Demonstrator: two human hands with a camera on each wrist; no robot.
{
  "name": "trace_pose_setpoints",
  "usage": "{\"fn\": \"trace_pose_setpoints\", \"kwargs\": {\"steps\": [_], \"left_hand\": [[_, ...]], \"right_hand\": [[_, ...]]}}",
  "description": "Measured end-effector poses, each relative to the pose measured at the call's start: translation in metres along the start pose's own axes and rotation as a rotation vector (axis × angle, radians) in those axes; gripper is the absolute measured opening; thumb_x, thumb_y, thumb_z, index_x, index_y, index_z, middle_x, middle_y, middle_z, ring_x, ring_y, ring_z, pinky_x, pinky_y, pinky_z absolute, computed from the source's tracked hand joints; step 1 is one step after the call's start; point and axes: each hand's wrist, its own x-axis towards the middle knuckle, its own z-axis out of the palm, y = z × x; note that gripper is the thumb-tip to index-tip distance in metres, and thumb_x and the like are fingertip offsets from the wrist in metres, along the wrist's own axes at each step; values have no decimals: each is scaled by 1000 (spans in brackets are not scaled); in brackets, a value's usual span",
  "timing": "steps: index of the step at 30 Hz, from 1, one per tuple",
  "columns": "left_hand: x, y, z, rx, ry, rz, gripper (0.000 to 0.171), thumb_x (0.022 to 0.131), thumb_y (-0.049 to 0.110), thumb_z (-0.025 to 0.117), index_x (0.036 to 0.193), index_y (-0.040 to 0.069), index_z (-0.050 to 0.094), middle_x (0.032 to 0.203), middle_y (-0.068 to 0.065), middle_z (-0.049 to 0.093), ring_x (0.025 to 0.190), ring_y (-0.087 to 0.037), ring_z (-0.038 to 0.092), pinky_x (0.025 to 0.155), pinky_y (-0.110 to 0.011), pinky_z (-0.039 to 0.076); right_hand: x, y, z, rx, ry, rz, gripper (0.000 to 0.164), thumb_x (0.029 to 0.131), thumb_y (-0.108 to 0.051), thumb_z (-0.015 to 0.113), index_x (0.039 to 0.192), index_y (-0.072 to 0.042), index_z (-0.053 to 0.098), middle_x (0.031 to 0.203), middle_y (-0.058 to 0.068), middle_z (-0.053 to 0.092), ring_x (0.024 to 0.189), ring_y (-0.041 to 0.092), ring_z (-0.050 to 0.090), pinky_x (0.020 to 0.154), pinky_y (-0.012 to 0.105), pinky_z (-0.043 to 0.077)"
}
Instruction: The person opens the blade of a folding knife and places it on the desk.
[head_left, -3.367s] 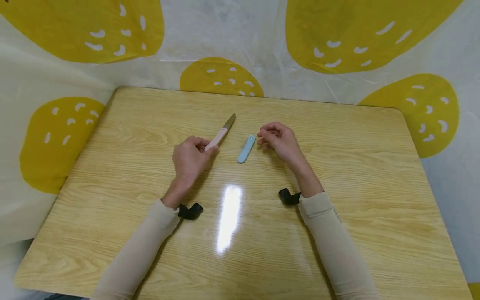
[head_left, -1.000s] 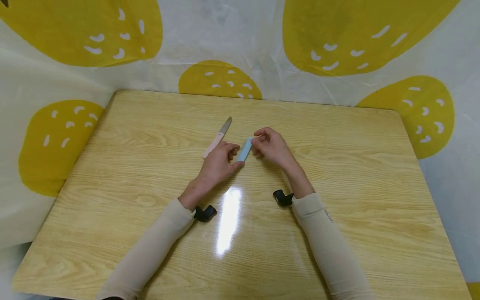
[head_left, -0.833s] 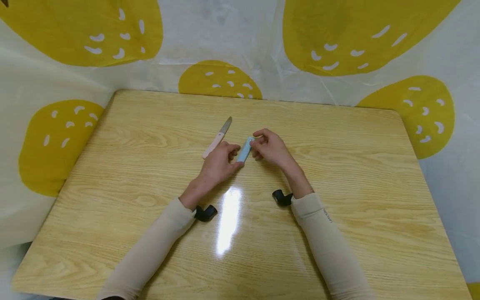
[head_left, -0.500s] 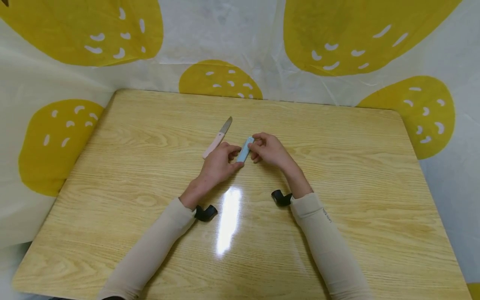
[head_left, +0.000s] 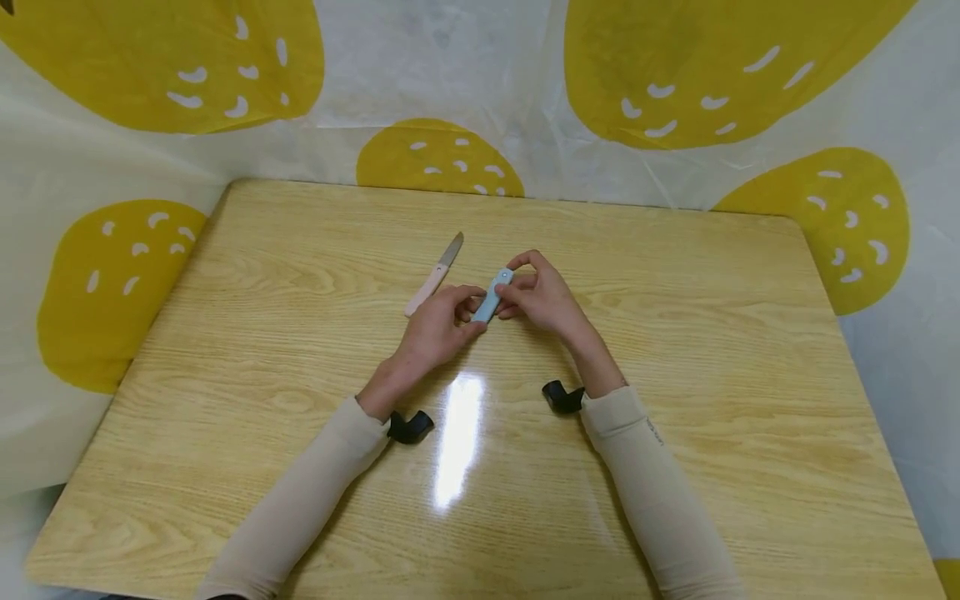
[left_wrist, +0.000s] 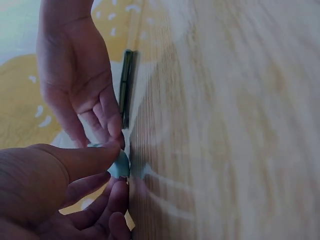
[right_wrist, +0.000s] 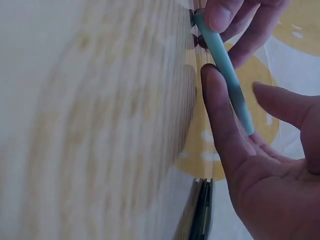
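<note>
A light blue folded pocket knife (head_left: pixel 491 303) is between my two hands in the head view. My left hand (head_left: pixel 435 327) pinches its near end between thumb and fingers. Its far end is held by my right hand (head_left: pixel 549 300), thumb over the handle and fingers curled behind. In the right wrist view the handle (right_wrist: pixel 227 70) tilts, one end raised off the table. Left of my left hand lies a pink-handled pocket knife (head_left: pixel 426 290), blade unfolded and pointing to the back.
Both wrist views show a dark green, slim, layered object (left_wrist: pixel 126 90) on the table by my right hand; the head view hides it. The wood-grain table (head_left: pixel 697 350) ends at a white curtain (head_left: pixel 442 58) with yellow shapes.
My left hand has let go of the pink-handled pocket knife and moved right to grip the light blue one. My right hand has moved onto it too, and its far end has risen.
</note>
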Motion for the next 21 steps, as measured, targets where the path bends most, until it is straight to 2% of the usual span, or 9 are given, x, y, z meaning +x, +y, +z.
{"fn": "trace_pose_setpoints", "kwargs": {"steps": [4,8,11,15,21], "left_hand": [[1,1,1,-49,-1,6,50,93,12,79,140,5,62,114,-12,71,98,-23,68,87,-34,58],[3,1,2,-130,33,39,47,94,11,78,137,3,63,110,-13,71,96,-23,68,86,-34,58],[3,2,3,-196,68,55,40,98,14,74,135,2,64,108,-13,72,96,-24,69,88,-36,58],[4,3,2,-252,100,40,32,103,17,66,132,3,67,110,-13,75,101,-24,70,92,-38,58],[4,4,2,-298,115,15,29,102,11,66,130,2,69,109,-15,74,103,-26,70,94,-41,58]], "right_hand": [[0,0,-1,7,14,-27,40,102,-1,63,136,-2,42,96,25,71,72,23,75,71,32,64],[-1,0,-3,27,39,-64,39,102,-1,63,137,-2,45,88,15,71,73,21,73,72,31,64],[-2,-1,-6,32,43,-88,39,102,-3,63,138,-3,47,88,11,70,78,23,72,75,32,64],[-5,-2,-6,12,35,-95,38,104,-6,62,140,-5,50,90,10,71,81,26,71,77,33,63],[-7,-3,-6,18,17,-92,40,104,-6,62,143,-6,53,94,11,72,83,24,70,78,33,62]]}}
